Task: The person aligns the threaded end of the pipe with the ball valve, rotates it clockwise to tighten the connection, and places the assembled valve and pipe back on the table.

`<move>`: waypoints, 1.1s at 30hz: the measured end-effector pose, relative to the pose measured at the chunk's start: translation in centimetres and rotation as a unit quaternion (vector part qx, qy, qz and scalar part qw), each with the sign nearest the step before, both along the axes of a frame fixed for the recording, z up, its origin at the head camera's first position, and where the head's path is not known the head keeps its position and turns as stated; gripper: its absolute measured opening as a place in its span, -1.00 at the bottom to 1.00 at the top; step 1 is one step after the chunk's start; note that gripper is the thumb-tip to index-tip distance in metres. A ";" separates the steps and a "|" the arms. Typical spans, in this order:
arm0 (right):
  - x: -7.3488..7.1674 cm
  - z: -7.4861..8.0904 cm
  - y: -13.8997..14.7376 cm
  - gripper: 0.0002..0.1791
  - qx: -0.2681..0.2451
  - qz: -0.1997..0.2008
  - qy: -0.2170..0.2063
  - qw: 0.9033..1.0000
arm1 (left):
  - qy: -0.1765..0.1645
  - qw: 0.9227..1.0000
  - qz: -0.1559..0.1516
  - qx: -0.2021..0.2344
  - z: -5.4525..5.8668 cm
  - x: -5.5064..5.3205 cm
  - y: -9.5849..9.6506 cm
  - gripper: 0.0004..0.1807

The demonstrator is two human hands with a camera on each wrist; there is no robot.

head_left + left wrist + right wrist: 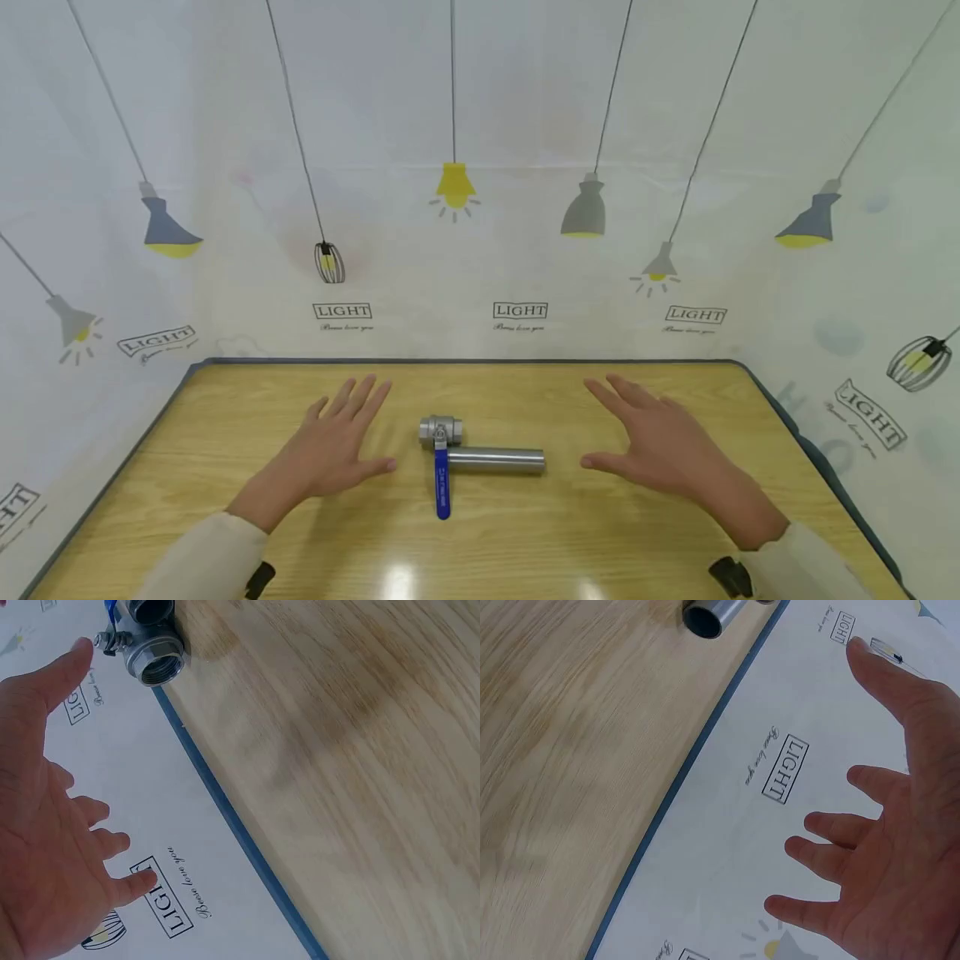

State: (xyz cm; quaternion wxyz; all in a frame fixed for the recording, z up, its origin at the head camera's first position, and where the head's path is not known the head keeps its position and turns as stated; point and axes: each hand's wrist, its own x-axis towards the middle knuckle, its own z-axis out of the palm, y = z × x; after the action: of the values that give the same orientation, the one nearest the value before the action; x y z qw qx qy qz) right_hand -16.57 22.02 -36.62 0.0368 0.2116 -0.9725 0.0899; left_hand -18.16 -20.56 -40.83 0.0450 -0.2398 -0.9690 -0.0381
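A metal ball valve (pixel 441 431) with a blue lever handle (pixel 442 487) lies on the wooden table between the two hands. Beside the lever, a plain steel pipe (pixel 497 461) extends to the right; whether it touches the valve cannot be told. My left hand (pixel 337 446) is held left of the valve, fingers spread and holding nothing. To the right of the pipe, my right hand (pixel 656 442) is spread too, with nothing in it. The left wrist view catches the valve's threaded opening (pixel 161 670) near the thumb. In the right wrist view the pipe's hollow end (pixel 703 621) shows.
The wood-grain table (pixel 600 550) has a dark blue edge strip (pixel 465 361) along its back. White sheeting (pixel 525 100) printed with lamps and "LIGHT" lettering stands behind the table and on both sides.
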 end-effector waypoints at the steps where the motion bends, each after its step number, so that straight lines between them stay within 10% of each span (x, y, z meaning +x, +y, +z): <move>1: -0.1 0.0 -0.3 0.05 -0.003 0.004 -0.001 1.000 | -0.003 1.000 -0.001 0.003 -0.1 -0.2 0.1 0.10; 17: -1.9 -1.1 -4.8 -0.08 -0.010 0.044 -0.045 0.998 | -0.069 0.997 0.015 0.021 -1.5 -3.5 3.4 0.08; 33: -2.0 -3.1 -7.3 -0.20 -0.001 -0.007 -0.099 0.995 | -0.087 0.992 0.076 0.055 -3.3 -4.3 5.1 -0.18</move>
State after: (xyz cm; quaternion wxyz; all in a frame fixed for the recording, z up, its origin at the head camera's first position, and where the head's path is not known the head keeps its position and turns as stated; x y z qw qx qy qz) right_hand -18.60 14.74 -39.76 -0.0591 0.1946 -0.9728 0.1111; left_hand -22.44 -15.50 -44.10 -0.0235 -0.1580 -0.9812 -0.1083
